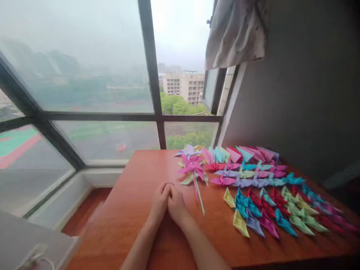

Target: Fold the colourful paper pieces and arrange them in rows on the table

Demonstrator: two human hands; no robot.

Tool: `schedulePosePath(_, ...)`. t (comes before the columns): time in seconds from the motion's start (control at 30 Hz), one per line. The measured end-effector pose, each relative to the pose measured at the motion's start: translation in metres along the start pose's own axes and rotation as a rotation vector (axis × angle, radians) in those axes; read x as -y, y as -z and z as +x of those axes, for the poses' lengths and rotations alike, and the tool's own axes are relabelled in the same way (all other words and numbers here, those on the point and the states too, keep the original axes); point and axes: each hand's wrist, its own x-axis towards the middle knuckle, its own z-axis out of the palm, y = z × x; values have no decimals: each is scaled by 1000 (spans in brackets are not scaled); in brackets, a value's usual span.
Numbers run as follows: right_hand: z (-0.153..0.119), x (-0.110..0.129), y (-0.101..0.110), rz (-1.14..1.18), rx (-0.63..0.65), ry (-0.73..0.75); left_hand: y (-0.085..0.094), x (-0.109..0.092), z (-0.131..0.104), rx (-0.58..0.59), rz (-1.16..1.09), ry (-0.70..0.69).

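Big window [84, 75] fills the far left, hazy buildings outside, and a grey wall [309, 75] with a bunched curtain [236, 30] closes off the right. The reddish wooden counter [132, 210] carries everything. Right half is covered by rows of folded paper pieces [264, 202] in pink, teal, purple, yellow-green and red, packed almost touching. Just left of them lies a pink paper pinwheel [192, 167] on a thin stick, head far, stick pointing near. The left hand [159, 202] and right hand [176, 205] rest on the counter pressed together, fingers loosely curled, holding nothing, just near-left of the pinwheel. Risk as I see it: the right forearm sits close to the stick and the nearest pieces, so a careless sweep could scatter the rows.
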Motion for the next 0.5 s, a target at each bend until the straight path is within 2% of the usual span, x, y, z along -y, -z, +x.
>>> schedulePosePath(0.5,0,4,2,4,-6,8,2,4,2,-16,4,-13)
